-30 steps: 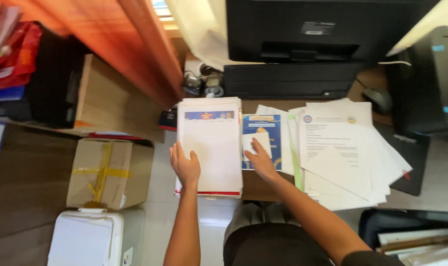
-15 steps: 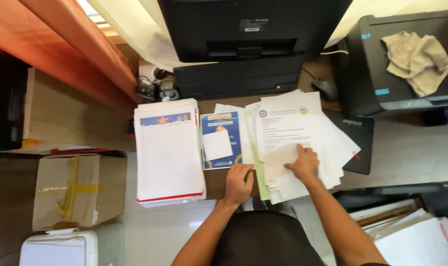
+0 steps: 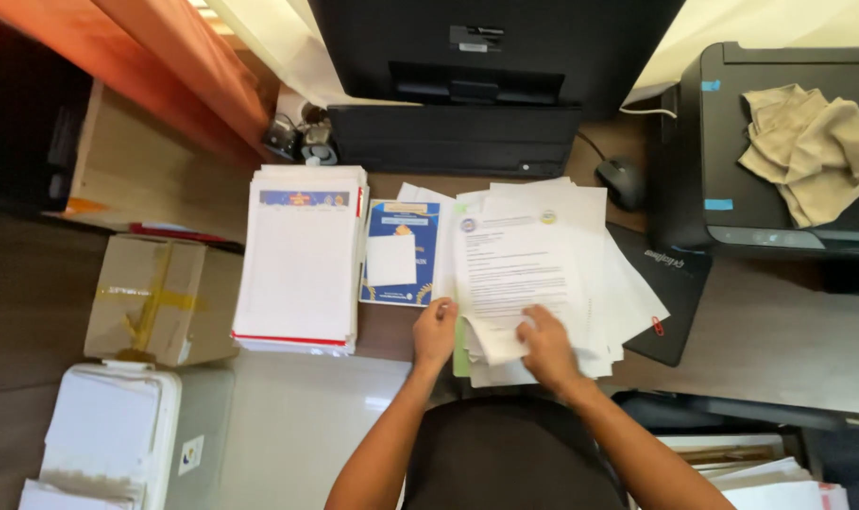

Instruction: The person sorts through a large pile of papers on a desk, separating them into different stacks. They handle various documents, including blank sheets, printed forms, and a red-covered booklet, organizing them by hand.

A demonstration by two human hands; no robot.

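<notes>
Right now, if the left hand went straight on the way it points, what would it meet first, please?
Probably the blue booklet: the left hand points up the desk, just below its lower right corner. Heights are unclear from above.

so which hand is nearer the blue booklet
Left. The left hand rests on the desk just below and right of the blue booklet, not touching it. The right hand lies farther right, on the loose stack of papers.
</notes>
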